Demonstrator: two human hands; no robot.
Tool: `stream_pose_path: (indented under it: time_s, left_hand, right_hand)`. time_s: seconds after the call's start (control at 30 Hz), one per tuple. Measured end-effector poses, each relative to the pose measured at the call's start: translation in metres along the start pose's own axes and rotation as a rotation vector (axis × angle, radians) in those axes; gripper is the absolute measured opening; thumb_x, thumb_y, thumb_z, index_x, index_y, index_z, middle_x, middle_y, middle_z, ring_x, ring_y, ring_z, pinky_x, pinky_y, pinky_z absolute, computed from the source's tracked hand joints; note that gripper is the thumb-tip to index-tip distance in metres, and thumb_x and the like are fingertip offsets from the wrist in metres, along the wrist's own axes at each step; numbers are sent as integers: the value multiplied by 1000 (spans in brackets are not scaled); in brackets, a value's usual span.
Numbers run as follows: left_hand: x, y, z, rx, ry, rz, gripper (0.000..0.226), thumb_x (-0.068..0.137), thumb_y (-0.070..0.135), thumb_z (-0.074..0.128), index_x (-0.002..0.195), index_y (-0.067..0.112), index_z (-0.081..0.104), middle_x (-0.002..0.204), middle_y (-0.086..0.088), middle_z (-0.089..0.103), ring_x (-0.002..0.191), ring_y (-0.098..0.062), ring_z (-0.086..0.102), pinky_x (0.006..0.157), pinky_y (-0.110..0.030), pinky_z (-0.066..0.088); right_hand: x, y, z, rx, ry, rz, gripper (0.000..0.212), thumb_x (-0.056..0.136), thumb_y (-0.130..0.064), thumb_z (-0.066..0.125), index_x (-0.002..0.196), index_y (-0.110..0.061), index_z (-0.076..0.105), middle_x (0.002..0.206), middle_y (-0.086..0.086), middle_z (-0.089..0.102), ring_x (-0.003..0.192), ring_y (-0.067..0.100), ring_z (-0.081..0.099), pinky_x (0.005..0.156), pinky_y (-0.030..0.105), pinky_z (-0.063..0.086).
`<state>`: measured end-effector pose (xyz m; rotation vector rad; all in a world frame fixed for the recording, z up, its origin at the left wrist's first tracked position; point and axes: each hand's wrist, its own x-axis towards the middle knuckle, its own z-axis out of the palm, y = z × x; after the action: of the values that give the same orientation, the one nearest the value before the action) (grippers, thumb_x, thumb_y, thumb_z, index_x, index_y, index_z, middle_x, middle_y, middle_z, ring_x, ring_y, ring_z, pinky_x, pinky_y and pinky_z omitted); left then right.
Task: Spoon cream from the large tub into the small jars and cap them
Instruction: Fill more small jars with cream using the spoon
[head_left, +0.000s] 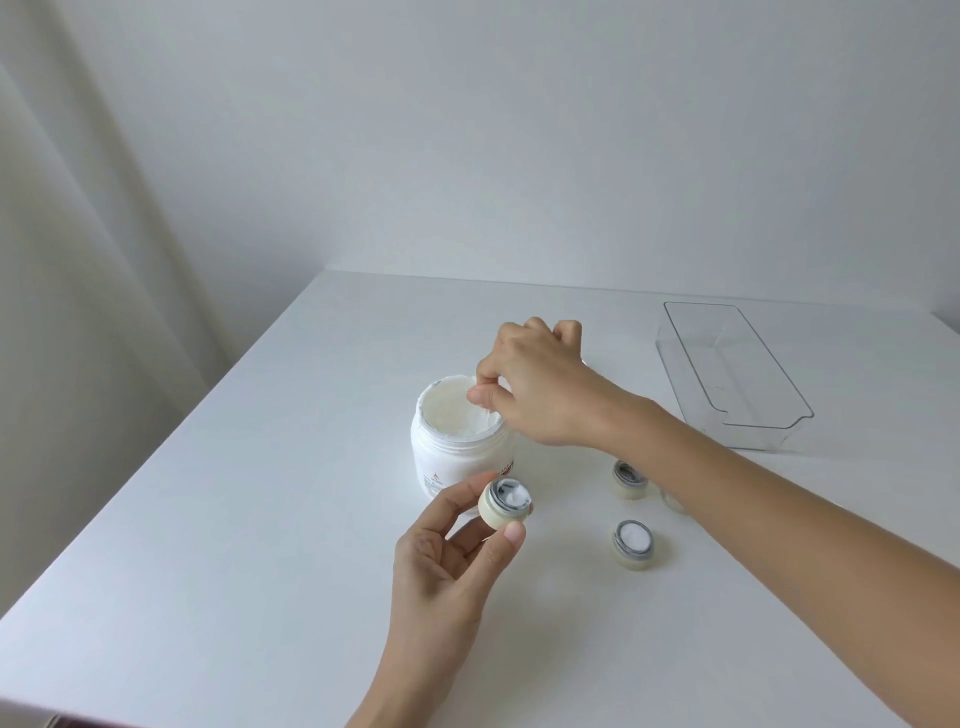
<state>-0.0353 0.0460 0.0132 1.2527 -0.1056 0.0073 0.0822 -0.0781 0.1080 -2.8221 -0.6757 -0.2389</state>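
A large white tub (457, 457) of cream stands open in the middle of the white table. My right hand (535, 384) hovers over its mouth, thumb and forefinger pinching a small white spoon that is mostly hidden and dips into the cream. My left hand (447, 556) holds a small cream-coloured jar (506, 504) in front of the tub, tilted, with a dab of cream inside. Two more uncapped small jars stand on the table to the right: one (632, 543) filled with cream, another (629, 478) farther back beside my right forearm.
A clear plastic tray (737, 379) sits at the back right of the table (260, 519). Something small and pale (672, 501) peeks out from under my right forearm. A curtain hangs at the left, beyond the table edge.
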Motion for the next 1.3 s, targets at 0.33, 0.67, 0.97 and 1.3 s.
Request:
stream_pose_path:
  time_s: [0.33, 0.67, 0.97, 1.3]
  left_hand:
    - [1, -4, 0, -68, 30, -9, 35, 79, 8, 73, 113, 10, 67, 109, -8, 76, 93, -32, 75, 75, -24, 58]
    - [2, -2, -1, -110, 35, -29, 32, 76, 9, 78, 105, 21, 75, 111, -8, 76, 96, -33, 75, 77, -24, 58]
    - [4, -1, -3, -189, 51, -51, 38, 67, 18, 83, 104, 19, 75, 112, -10, 75, 98, -35, 74, 77, -24, 58]
    - [5, -3, -3, -227, 51, -48, 44, 65, 13, 84, 107, 12, 72, 112, -10, 75, 99, -38, 73, 78, -26, 58]
  right_hand:
    - [-3, 17, -5, 229, 153, 283, 39, 97, -34, 46, 81, -5, 68, 88, 4, 72, 102, 26, 56, 78, 35, 22]
    - [-17, 34, -13, 567, 142, 458, 42, 96, -33, 51, 88, 5, 67, 37, -28, 48, 51, -5, 46, 79, 35, 28]
    - [-55, 29, -18, 896, 36, 526, 30, 92, -35, 58, 68, -19, 68, 96, 5, 70, 103, 14, 59, 69, 13, 34]
    - [-79, 23, -8, 579, 65, 514, 34, 94, -35, 54, 76, -9, 67, 38, -27, 47, 49, -17, 44, 71, 31, 22]
